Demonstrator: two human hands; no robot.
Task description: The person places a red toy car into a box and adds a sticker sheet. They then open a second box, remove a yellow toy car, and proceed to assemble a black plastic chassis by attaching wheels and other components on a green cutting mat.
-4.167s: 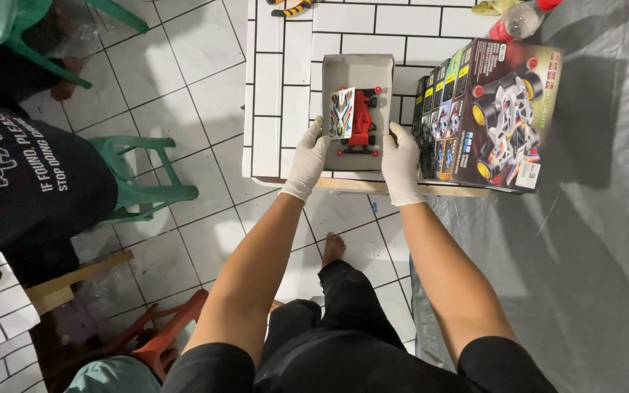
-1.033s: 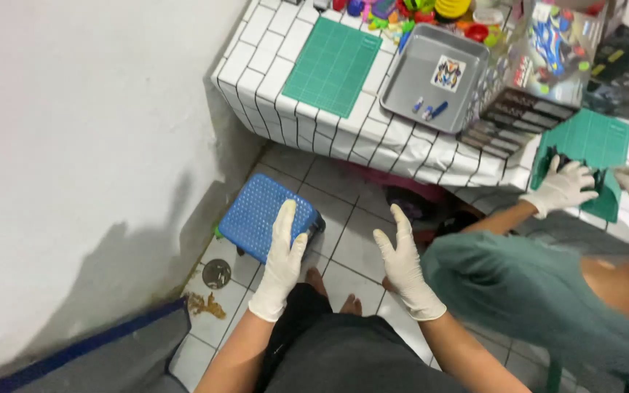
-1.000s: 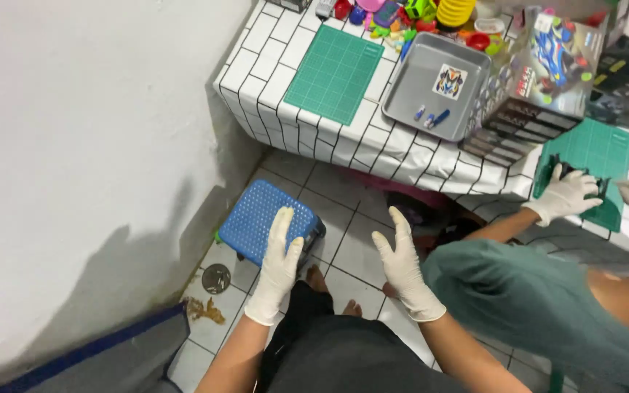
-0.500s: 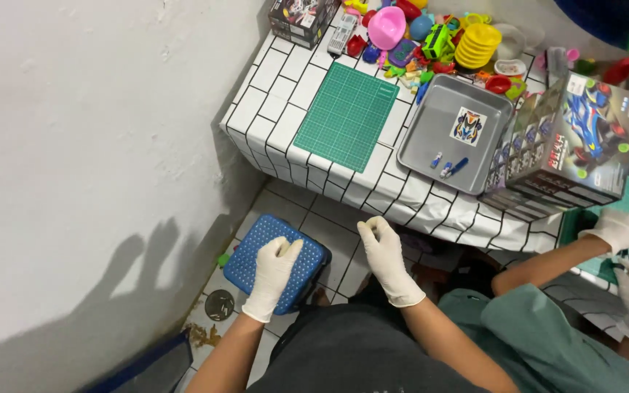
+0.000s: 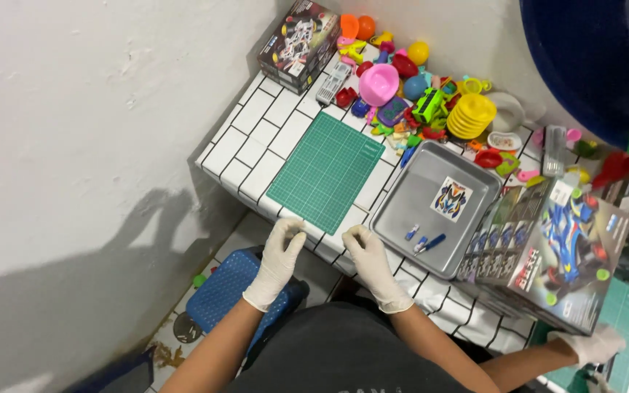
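**Both hands at the near edge of the cutting mat**

We see both gloved hands resting at the front lip of the white tiled desk [image 5: 256, 127]. The left hand [image 5: 279, 251] lies with fingers loosely together and slightly curled, tips touching the near left corner of the green cutting mat [image 5: 327, 171]. The right hand [image 5: 368, 255] sits just beside it, fingers bent, tips on the desk edge at the mat's near right corner. Neither hand clasps anything — both are empty and lie near each other, a small gap between them.

The mat lies flat and bare, set square to the tile lines in front of the body; we judge it is kept as the working surface. Just to its right stands a grey metal tray [image 5: 409, 207], touching or nearly touching the mat, holding a printed sticker sheet [image 5: 452, 198] and small blue parts [image 5: 424, 240] — walled in, probably so that little pieces do not roll off. A large model-car box [image 5: 547, 255] stands tilted against the tray's right side. A heap of colourful plastic toys [image 5: 416, 94] is pushed to the back against the wall, well apart from the hands, beside a second dark box [image 5: 298, 44].

Below the desk sits a blue stool [image 5: 223, 291]. Another person's gloved hand [image 5: 591, 342] shows at lower right.
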